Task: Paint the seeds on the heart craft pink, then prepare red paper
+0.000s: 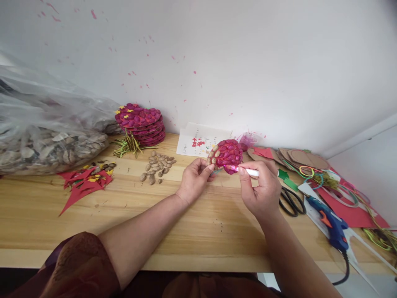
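Note:
My left hand (197, 180) pinches the left edge of a disc covered in seed shells (228, 153), holding it above the table. Most of its shells are painted magenta, while several along the left side are still pale tan. In my right hand (262, 186) is a white-handled paintbrush (249, 171), its pink-wet tip touching the lower part of the disc. Behind the disc stands a small clear cup (248, 140) stained with magenta paint. A white paper (189, 140) with red stars lies beyond my left hand.
Loose shells (158, 164) and a stack of magenta discs (141, 124) are to the left, near a clear bag of shells (56, 145) and red paper scraps (83, 188). Rightward lie scissors (293, 202), a blue glue gun (331, 227), cardboard discs (305, 159) and coloured cords (347, 194).

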Demonstrator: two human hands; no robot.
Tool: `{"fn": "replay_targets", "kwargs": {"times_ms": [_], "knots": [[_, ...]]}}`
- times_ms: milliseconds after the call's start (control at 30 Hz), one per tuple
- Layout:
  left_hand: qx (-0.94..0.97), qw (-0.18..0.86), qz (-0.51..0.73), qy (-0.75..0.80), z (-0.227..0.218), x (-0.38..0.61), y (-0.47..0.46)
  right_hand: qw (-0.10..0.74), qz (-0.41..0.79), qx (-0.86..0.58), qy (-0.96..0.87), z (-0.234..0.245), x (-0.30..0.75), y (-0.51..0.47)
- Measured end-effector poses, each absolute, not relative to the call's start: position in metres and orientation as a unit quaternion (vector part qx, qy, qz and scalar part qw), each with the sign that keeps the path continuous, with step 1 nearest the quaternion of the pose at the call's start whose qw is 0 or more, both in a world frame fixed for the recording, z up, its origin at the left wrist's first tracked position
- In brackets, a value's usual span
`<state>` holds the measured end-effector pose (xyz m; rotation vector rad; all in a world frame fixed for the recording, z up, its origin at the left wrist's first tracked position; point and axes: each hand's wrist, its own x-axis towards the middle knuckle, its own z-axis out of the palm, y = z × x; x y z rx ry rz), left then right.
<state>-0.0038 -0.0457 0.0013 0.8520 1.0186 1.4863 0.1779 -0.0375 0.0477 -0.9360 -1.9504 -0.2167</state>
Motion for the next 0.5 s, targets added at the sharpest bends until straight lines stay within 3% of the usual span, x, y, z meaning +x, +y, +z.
{"fn": "replay_targets", "kwargs": {"times_ms": [500], "knots": [[0.28, 0.599, 0.63, 0.407, -0.0017, -0.0034, -0.0441, 0.475, -0.091, -0.373, -0.792, 0.0489, 0.1771, -0.0391]]}}
